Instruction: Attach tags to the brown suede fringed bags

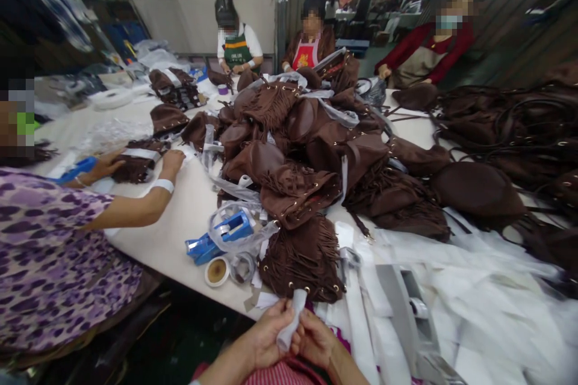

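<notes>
At the table's near edge, a rolled white sheet (292, 322) is pinched between both my hands. My left hand (273, 328) closes on it from the left, and my right hand (313, 337) grips its right side. The roll is tilted, its upper end leaning towards a fringed brown bag (301, 258) with gold eyelets. That bag lies on the table just beyond my fingers. To its left are a blue tape dispenser (221, 237), a roll of tape (217, 271) and a loop of clear plastic (242, 267).
A large heap of brown bags (289, 126) fills the middle of the table (189, 252). White sheets (487, 301) and a grey tape dispenser (409, 301) lie on the right. A co-worker in a purple-patterned top (54, 252) handles a bag on the left; several others stand across the table.
</notes>
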A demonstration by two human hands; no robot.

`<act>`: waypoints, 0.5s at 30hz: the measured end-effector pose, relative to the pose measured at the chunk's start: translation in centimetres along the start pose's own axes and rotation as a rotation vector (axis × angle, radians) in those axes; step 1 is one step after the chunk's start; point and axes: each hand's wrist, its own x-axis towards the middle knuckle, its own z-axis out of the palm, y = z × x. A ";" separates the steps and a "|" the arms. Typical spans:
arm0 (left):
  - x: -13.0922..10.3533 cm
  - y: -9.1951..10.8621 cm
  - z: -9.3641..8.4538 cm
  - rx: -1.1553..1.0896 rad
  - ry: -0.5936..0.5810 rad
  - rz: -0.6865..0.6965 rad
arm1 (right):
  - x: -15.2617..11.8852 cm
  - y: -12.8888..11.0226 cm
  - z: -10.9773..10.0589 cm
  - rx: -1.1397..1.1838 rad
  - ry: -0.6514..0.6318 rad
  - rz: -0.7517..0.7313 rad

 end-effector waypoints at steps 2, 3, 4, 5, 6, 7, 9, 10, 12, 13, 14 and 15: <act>-0.1 -0.1 0.1 0.078 -0.013 0.086 | -1.3 -0.7 0.4 -0.021 0.009 -0.023; -0.1 -0.2 0.0 0.117 -0.022 0.119 | -2.1 -1.1 0.5 -0.040 0.016 -0.026; 0.0 -0.4 -0.2 0.152 -0.029 0.137 | -2.8 -1.4 0.7 -0.062 0.029 -0.026; 0.1 -0.6 -0.4 0.183 -0.033 0.138 | -3.5 -1.6 0.9 -0.086 0.049 -0.026; 0.3 -0.8 -0.6 0.218 -0.032 0.132 | -3.8 -1.7 1.1 -0.114 0.084 -0.031; 0.6 -1.0 -0.9 0.262 -0.023 0.130 | -3.9 -1.6 1.2 -0.150 0.132 -0.047; 1.4 -1.3 -1.4 0.370 -0.003 0.153 | -3.2 -1.0 1.3 -0.253 0.241 -0.109; 1.7 -1.4 -1.6 0.423 0.003 0.180 | -2.5 -0.6 1.2 -0.314 0.288 -0.151; 2.3 -1.3 -1.9 0.528 -0.004 0.245 | -1.0 0.2 0.7 -0.437 0.337 -0.211; 2.5 -1.1 -2.1 0.586 -0.021 0.269 | -0.4 0.4 0.2 -0.512 0.341 -0.216; 2.5 -0.8 -2.3 0.658 -0.042 0.273 | 0.0 0.3 -0.3 -0.598 0.344 -0.204; 2.5 -0.3 -2.5 0.745 -0.059 0.256 | 0.0 0.0 -1.0 -0.687 0.347 -0.177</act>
